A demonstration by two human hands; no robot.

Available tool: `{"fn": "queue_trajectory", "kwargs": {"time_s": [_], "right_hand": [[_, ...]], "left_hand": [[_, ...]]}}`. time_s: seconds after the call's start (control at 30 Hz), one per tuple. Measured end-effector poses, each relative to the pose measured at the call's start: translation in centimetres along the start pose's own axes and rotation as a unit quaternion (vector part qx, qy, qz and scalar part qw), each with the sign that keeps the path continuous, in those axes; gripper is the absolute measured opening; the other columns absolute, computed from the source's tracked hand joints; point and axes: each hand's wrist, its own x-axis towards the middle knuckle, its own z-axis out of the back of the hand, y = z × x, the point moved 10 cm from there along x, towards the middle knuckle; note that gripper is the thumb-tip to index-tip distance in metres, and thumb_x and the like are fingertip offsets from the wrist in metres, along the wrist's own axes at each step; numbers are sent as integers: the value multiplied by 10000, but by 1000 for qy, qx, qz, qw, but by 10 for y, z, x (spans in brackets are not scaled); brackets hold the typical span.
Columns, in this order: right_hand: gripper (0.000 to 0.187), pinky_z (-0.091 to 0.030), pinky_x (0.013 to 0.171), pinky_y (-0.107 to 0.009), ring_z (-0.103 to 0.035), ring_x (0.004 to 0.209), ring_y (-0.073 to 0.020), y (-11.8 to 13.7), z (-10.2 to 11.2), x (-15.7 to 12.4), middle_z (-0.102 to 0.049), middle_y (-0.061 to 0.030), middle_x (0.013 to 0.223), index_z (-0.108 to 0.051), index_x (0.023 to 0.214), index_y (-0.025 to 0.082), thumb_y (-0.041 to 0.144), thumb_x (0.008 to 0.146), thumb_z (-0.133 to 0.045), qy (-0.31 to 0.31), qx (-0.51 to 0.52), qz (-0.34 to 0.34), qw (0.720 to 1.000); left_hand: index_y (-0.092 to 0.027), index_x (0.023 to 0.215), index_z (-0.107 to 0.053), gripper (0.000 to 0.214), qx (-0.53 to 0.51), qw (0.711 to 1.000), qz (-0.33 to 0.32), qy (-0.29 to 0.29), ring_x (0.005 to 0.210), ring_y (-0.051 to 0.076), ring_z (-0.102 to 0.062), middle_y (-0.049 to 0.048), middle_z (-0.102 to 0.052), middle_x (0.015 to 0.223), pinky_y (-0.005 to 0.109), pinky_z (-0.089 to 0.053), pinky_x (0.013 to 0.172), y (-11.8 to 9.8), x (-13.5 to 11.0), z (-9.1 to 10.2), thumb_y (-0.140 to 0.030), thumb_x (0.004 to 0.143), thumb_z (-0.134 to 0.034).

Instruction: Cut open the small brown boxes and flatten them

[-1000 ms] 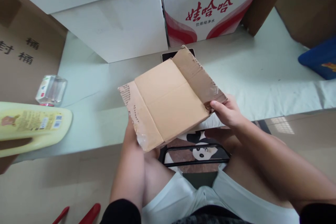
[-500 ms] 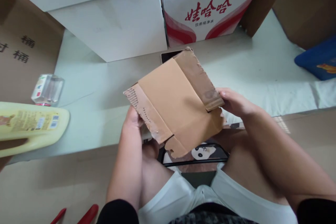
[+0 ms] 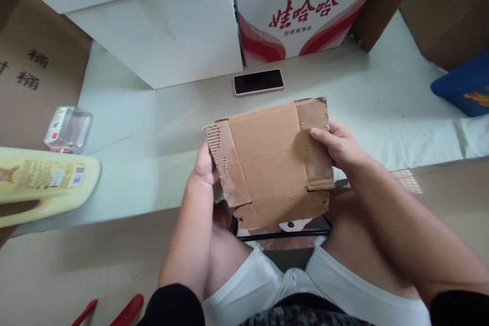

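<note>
A flattened brown cardboard box (image 3: 271, 147) with torn flaps is held up over my lap, at the near edge of the table. My left hand (image 3: 205, 164) grips its left side, with most of the fingers hidden behind the board. At the right flap, my right hand (image 3: 338, 143) pinches the cardboard, thumb on top and fingers underneath. Beyond the cardboard, a phone (image 3: 259, 82) with a dark screen lies flat on the table.
White cartons (image 3: 160, 35) and a red-and-white carton (image 3: 301, 20) line the back. To the left are a clear plastic bottle (image 3: 71, 128) and a yellow jug (image 3: 49, 181). A blue container (image 3: 464, 84) stands at the right. Red handles (image 3: 128, 310) show at the lower left.
The cardboard has turned to lie more level and moved nearer, uncovering the phone. My right thumb now rests on top of the right flap.
</note>
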Motion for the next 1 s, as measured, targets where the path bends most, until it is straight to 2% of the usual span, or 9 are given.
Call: {"fn": "queue_trajectory", "kwargs": {"time_s": [0.07,0.17,0.27,0.4,0.5,0.63,0.73,0.9,1.0], "right_hand": [[695,-617,755,-384,-731,859,-227,7,8,3,-738,-48,1065,-494,1389,301,613,807,-707,-53,-19,51,997],[841,-603,706,-352,-715,771,-189,7,22,8,-734,-21,1021,-280,1532,361,539,833,-713,-108,-34,70,991],[601,-598,695,-335,-712,758,-176,6,46,12,-730,-25,984,-486,1361,318,488,830,-712,-154,-8,70,985],[342,-600,689,-329,-726,788,-188,5,62,13,-722,-42,916,-606,969,243,546,821,-661,-164,40,52,984],[511,-601,664,-359,-733,777,-216,6,27,11,-728,-46,915,-610,951,244,712,750,-648,-38,54,27,997],[555,-552,561,-297,-684,651,-170,4,-29,-2,-716,-27,818,-630,943,226,697,682,-764,87,49,13,995],[473,-449,419,-249,-534,447,-115,-14,-50,-11,-601,8,562,-594,750,198,621,706,-801,84,21,-41,995],[545,-359,308,-226,-399,313,-84,-41,-71,-34,-489,40,427,-557,685,199,663,612,-833,35,87,-142,985],[537,-355,286,-229,-374,293,-89,-41,-59,-51,-463,52,406,-569,712,205,667,606,-824,-18,77,-148,986]], "left_hand": [[-197,906,-756,601,7,999,-1,31,1130,363,-726,131,-805,983,484,-613,938,-2,-1,-8,-757,696,-698],[-181,972,-746,574,58,995,39,73,1110,381,-729,142,-802,1031,512,-583,992,6,-6,-18,-536,554,-914],[-168,1008,-741,569,68,995,28,60,1114,373,-728,145,-797,1067,519,-563,1030,2,-7,-12,-415,538,-945],[-202,993,-730,466,-14,994,-95,-51,1264,356,-656,116,-785,1123,488,-551,1071,-29,1,27,-466,637,-874],[-211,1017,-699,376,-84,983,-117,-110,1340,308,-605,101,-756,1215,456,-527,1111,-28,11,50,-444,737,-793],[-190,994,-679,316,-145,978,-88,-124,1292,292,-643,107,-759,1191,437,-536,1095,-13,19,50,-364,749,-776],[-181,962,-685,306,-157,980,-67,-106,1217,306,-686,112,-778,1107,458,-545,1075,-10,15,39,-343,724,-789],[-173,988,-702,303,-197,974,-24,-109,1153,307,-708,113,-785,1035,442,-576,1017,-13,1,35,-372,759,-698],[-183,1002,-682,295,-240,963,3,-123,946,252,-750,80,-774,906,364,-627,828,-19,-8,41,-388,805,-603]]}}
